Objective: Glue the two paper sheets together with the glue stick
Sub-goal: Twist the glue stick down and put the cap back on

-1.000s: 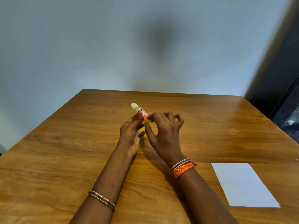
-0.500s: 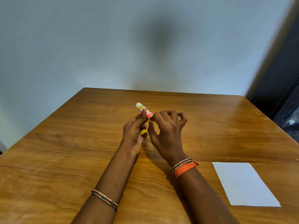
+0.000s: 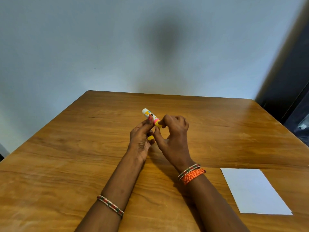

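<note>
1. Both hands are raised just above the middle of the wooden surface [image 3: 70, 164], close together, fingertips almost meeting.
2. Left hand [image 3: 140, 141]: fingers curled around the glue stick [image 3: 151, 117], thumb pressed on its label. The stick is tilted, white end pointing up and away to the left, pink band and yellow end toward the right hand.
3. Right hand [image 3: 173, 139]: fingertips pinched on the yellow end of the stick, thumb below it, other fingers bent in. It grips that end only.
4. A small yellow piece [image 3: 151, 137] shows between the two hands, lower down, against the left palm. Cannot tell what it is.
5. Paper [image 3: 255, 191]: white, flat on the surface at the near right, well apart from both hands. Cannot tell whether it is one sheet or two stacked.
6. Wrists: a beaded bangle [image 3: 110, 205] on the left forearm; a bangle and an orange braided band [image 3: 194, 175] on the right.
7. Behind the surface, a plain pale wall [image 3: 83, 47].
</note>
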